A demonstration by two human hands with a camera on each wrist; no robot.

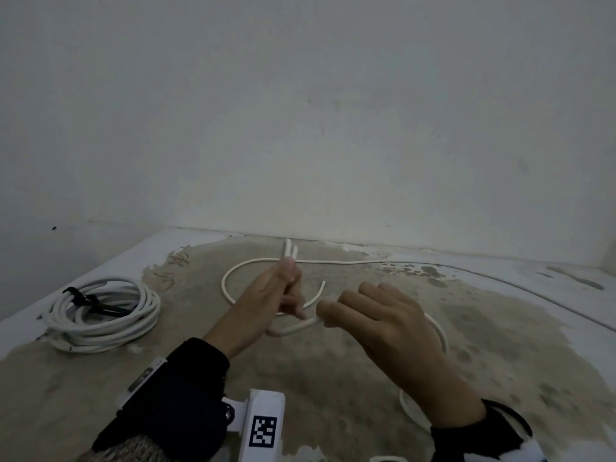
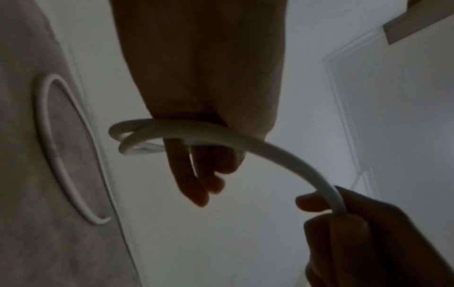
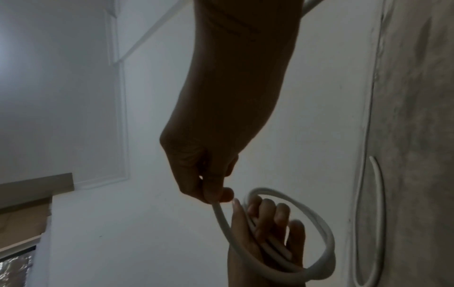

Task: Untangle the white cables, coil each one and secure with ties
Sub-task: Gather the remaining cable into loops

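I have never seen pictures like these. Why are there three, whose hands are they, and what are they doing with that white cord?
No machine here: a person wears three cameras. The wide picture comes from the head; the two dark ones look along each wrist.

The left hand grips a few small loops of a loose white round cable. The right hand pinches the next stretch of it, which runs between the two hands. The rest trails across the worn, stained tabletop.

At the left lies a finished coil of white cable bound with a black tie.
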